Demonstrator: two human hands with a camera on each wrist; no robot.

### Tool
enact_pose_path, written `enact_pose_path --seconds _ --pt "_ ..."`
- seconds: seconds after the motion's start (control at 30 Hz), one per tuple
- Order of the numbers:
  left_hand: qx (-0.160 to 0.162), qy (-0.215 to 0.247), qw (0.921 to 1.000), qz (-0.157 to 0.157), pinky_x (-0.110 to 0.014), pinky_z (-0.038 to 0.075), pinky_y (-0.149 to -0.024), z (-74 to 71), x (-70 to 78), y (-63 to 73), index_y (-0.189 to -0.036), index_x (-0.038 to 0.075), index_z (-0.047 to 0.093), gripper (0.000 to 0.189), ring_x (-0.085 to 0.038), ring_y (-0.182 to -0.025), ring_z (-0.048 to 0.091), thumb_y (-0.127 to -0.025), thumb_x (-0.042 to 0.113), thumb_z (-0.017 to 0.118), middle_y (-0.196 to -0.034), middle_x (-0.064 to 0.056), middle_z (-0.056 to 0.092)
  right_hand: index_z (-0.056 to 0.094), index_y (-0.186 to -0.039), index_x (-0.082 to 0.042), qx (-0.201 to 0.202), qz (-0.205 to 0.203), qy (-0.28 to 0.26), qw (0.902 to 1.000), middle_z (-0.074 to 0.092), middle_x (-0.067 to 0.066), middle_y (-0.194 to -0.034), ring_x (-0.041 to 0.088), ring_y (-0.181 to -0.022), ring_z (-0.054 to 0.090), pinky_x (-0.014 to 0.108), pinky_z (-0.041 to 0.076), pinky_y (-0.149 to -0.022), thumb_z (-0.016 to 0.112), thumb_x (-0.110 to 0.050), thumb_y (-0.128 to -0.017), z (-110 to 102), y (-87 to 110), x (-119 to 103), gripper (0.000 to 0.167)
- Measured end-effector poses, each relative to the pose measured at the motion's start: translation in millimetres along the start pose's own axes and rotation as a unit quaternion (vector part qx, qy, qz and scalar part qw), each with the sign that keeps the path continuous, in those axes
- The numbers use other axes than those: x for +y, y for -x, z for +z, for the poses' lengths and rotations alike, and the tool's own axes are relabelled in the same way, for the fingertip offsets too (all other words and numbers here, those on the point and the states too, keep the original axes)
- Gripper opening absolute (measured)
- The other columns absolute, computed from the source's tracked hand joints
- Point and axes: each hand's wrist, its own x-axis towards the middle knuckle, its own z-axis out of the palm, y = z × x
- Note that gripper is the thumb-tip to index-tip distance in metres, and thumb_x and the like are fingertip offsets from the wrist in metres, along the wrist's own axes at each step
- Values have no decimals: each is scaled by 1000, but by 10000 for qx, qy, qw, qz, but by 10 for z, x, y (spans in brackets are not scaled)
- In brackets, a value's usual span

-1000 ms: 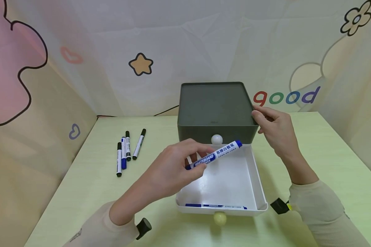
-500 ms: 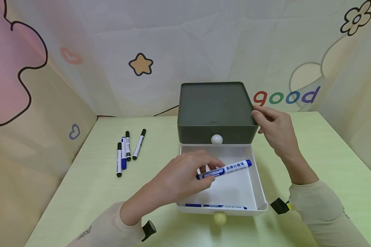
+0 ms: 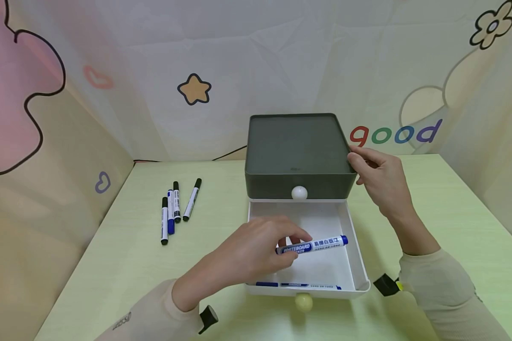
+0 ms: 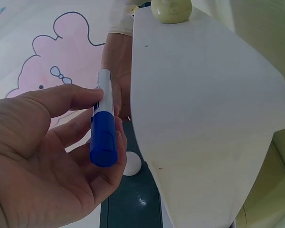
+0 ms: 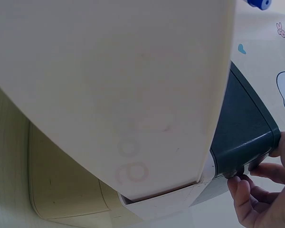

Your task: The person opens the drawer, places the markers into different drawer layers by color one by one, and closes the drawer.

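Note:
My left hand (image 3: 256, 246) pinches a blue-capped whiteboard marker (image 3: 324, 243) between thumb and fingers. It holds the marker slantwise above the pulled-out white drawer (image 3: 358, 251). The same marker (image 4: 103, 137) shows its blue cap toward the camera in the left wrist view. Another blue marker (image 3: 298, 285) lies inside the drawer along its front wall. At the right edge of the dark green drawer box (image 3: 298, 147), my right hand (image 3: 381, 180) grips the rim with thumb and curled fingers. In the right wrist view the fingers (image 5: 270, 172) touch the box's corner.
Several markers (image 3: 170, 213) with black and blue caps lie on the left of the pale green table (image 3: 111, 284). A white knob (image 3: 299, 192) sits on the upper drawer, and a yellow knob (image 3: 304, 301) on the pulled-out one. A printed cloth (image 3: 239, 57) hangs behind.
My left hand has brought the marker down and slightly right, lower over the drawer, and the marker has turned more level. My right hand has stayed at the box edge.

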Motion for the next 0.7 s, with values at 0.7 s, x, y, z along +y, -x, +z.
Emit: enact_pose_path --seconds 0.7 --pt "-232 -226 9995 -60 -21 44 -63 89 -11 -52 -115 15 80 24 -4 -75 54 -92 8 76 -95 11 71 66 -138 -6 16 9 -54 10000 64 -15 -97 10 -66 55 17 46 -57 60 -23 -105 2 6 7 38"
